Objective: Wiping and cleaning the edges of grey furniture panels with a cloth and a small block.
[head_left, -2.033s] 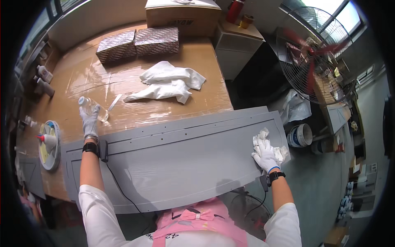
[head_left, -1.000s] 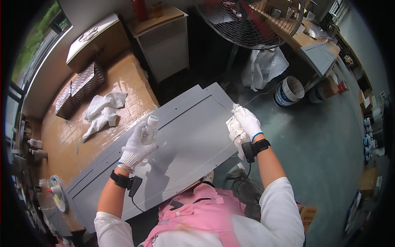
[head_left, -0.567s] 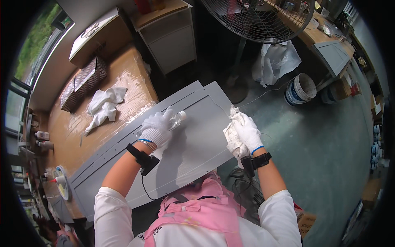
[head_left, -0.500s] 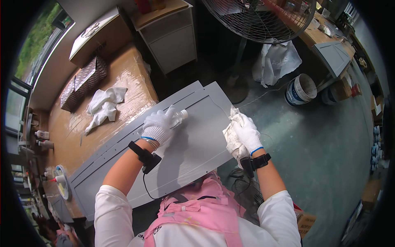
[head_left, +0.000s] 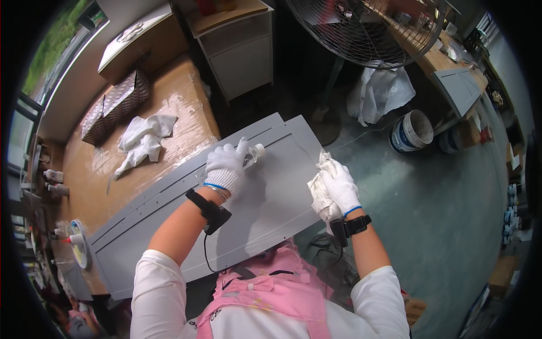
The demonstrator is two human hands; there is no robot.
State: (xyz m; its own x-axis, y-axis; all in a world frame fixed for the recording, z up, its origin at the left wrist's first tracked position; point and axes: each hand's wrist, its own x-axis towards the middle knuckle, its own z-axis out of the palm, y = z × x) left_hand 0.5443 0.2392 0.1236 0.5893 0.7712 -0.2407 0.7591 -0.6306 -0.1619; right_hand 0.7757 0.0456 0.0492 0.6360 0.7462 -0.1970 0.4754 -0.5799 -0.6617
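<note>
A grey panel, grooved along its long sides, lies slantwise in front of me. Over its far left part, my left hand in a white knit glove is closed around a clear plastic bottle, tilted with its white cap toward the upper right. My fingers hide part of the bottle. At the panel's right end, my right hand, also gloved, grips a crumpled white cloth that hangs down past the edge. Black bands with small devices sit on both wrists.
The panel rests partly on a plastic-wrapped table holding a white rag and a woven tissue box. A large fan stands ahead. On the green floor are a bucket and a white plastic bag.
My left hand has turned slightly and shifted a little right with the bottle, whose cap now points more up and to the right. My right hand keeps hold of the cloth, almost unmoved.
</note>
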